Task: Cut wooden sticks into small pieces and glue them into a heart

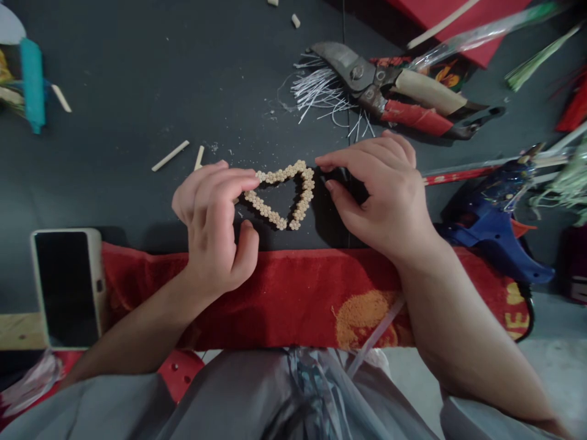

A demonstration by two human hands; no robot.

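Observation:
A pale beige outline shape (306, 194), made of small flower-like pieces, lies on the dark table between my hands. It is roughly triangular, with a narrow gap at its bottom corner. My left hand (219, 214) is at its left end, index fingertip touching the upper strand and thumb apart below. Part of that left end is hidden behind the fingers. To the right of the shape, my right hand (378, 189) has thumb and index finger apart with nothing between them, the fingertips just off its edge.
Pruning shears (358, 73) lie beyond my right hand beside white strands (316, 88). A blue glue gun (495, 232) is at the right, a phone (68, 287) at the left. A red towel (293, 299) runs along the near edge. Short pale sticks (170, 156) lie farther left.

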